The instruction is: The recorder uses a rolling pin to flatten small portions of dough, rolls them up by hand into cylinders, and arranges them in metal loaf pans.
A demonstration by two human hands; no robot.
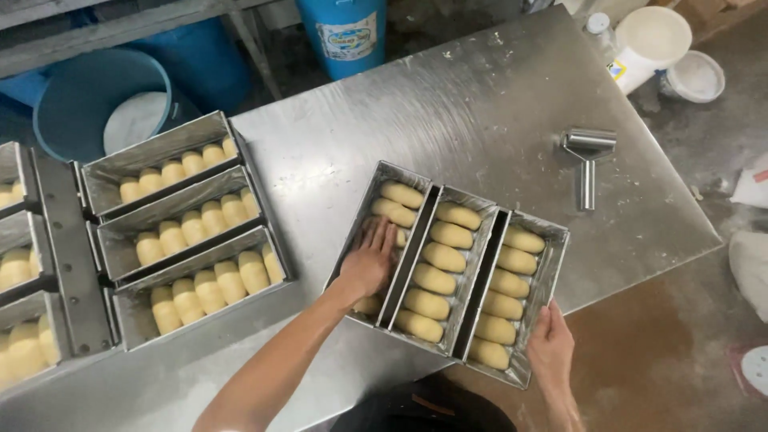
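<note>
A steel table (480, 104) fills the frame. At left sits another three-trough pan set (180, 228) of dough; a metal roller (588, 160) lies upper right. At centre, a triple loaf pan (448, 280) holds pale dough rolls. The left hand (368, 260) lies flat, fingers spread, in its left trough; the right hand (550, 346) grips its lower right rim.

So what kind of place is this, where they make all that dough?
Most likely a bakery's work area. Joined metal loaf tins filled with dough rolls sit on a steel table, more filled tins wait alongside, and a small metal roller lies nearby.
</note>
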